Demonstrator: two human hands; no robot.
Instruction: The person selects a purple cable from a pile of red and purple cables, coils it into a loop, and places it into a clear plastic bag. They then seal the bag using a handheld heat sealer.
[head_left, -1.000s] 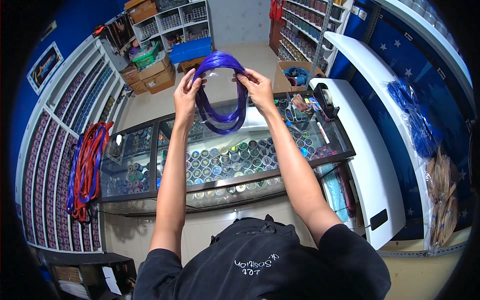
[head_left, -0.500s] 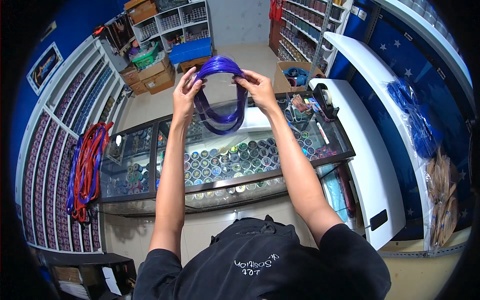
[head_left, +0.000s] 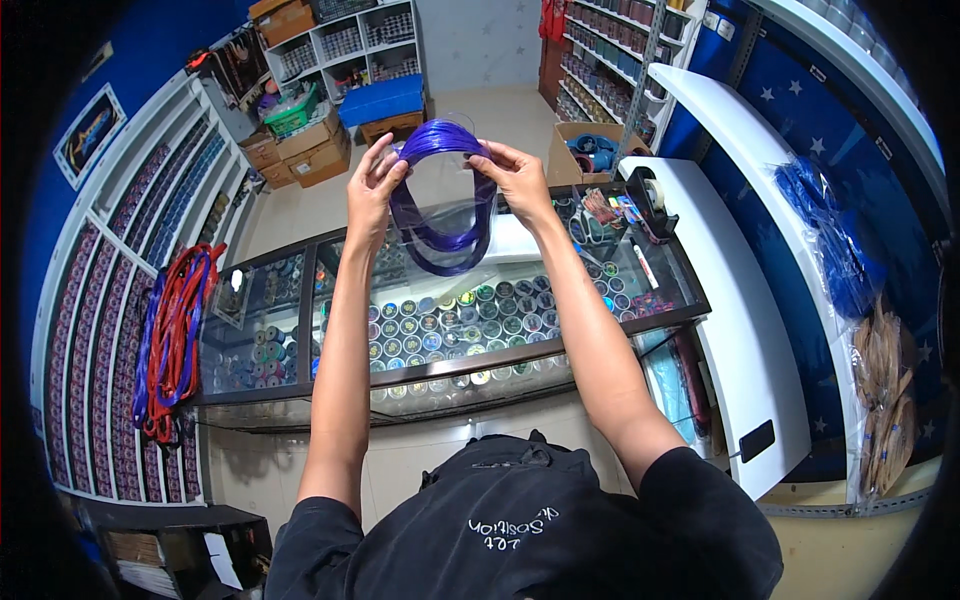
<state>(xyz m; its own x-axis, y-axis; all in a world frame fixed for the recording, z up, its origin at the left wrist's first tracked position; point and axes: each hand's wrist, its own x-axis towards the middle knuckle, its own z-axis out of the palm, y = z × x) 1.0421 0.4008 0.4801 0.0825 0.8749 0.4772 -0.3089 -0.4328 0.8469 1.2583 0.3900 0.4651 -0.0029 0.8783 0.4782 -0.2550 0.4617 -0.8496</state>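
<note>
Left hand point(head_left: 370, 195) and right hand point(head_left: 521, 182) pinching purple coil point(head_left: 443, 138) over the desk point(head_left: 460, 364).
Each grips one side near the upper arc, thumb against fingers; neither is nearer. The coil lies between them, its long axis running up and down the view, arc uppermost, longer loops extending below.

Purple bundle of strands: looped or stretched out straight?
Looped: the purple bundle arches between the left hand and the right hand, then hangs below them in a rounded curve.
</note>
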